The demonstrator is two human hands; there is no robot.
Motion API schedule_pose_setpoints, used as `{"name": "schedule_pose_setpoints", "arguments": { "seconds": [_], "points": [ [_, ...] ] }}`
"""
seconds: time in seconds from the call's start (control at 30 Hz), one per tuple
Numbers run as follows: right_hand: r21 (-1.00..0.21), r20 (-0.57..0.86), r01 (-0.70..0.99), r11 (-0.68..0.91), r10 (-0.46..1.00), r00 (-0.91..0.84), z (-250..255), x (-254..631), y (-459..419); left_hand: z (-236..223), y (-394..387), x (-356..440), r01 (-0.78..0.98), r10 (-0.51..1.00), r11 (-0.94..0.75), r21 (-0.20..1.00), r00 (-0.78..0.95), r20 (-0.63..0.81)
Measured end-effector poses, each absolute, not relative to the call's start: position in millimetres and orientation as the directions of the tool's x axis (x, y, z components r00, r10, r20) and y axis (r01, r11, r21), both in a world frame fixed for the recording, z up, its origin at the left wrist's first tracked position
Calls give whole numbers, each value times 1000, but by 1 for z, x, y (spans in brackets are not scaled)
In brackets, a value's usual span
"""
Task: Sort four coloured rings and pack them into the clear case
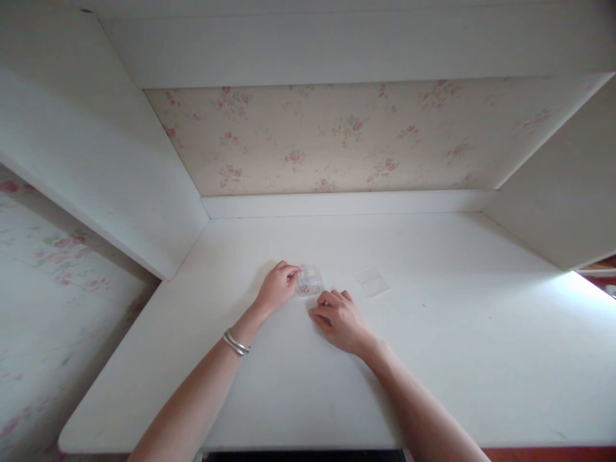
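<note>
A small clear plastic box (310,273) with compartments lies on the white desk, with a few small ring-like items (305,289) in its near part. My left hand (278,287) is closed at the box's left edge, thumb and fingers pinching it. Just in front of the box, my right hand (341,319) is closed in a pinch low over the desk. A tiny pale thing shows at its fingertips, too small to name. To the right of the box a clear rectangular plastic lid (371,281) lies flat, apart from both hands.
The white desktop (462,359) runs to a low ledge (346,204) at the back, below floral wallpaper (332,141). White side panels stand at the left (120,160) and right (563,179). An overhead board (337,48) spans the top.
</note>
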State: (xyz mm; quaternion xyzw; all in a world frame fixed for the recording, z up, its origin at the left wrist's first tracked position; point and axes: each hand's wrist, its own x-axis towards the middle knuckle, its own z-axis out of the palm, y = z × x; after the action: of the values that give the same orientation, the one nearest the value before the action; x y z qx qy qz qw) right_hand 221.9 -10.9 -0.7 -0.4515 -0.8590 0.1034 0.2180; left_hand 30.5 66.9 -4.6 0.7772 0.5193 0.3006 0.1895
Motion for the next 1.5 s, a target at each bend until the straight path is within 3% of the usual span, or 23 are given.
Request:
{"name": "schedule_pose_setpoints", "arguments": {
  "seconds": [0.13, 0.27, 0.53, 0.97, 1.07, 1.3, 1.5],
  "points": [
    [-392, 288, 715, 579, 815, -502, -2, 221, -11, 1, 47, 20, 650, 933, -360, 670, 232, 276],
    [-472, 311, 692, 547, 837, -450, -6, 222, -8, 3, 23, 17, 631, 931, -360, 687, 292, 220],
    [-723, 379, 582, 372, 918, -117, -18, 222, 14, -8, -1, 29, 680, 890, -425, 598, 435, 138],
    [-609, 353, 705, 363, 920, -169, -11, 186, 68, -11, -6, 32, 706, 838, -532, 468, 520, 168],
    [-629, 339, 694, 350, 927, -160, -9, 191, 70, -14, -5, 32, 707, 839, -530, 468, 517, 169],
    [-720, 336, 627, 298, 940, -61, -9, 228, 43, -14, -5, 32, 691, 853, -503, 519, 494, 169],
    [-769, 251, 588, 251, 964, -84, -21, 245, 9, -14, 0, 31, 603, 890, -429, 673, 408, 203]
  ]
}}
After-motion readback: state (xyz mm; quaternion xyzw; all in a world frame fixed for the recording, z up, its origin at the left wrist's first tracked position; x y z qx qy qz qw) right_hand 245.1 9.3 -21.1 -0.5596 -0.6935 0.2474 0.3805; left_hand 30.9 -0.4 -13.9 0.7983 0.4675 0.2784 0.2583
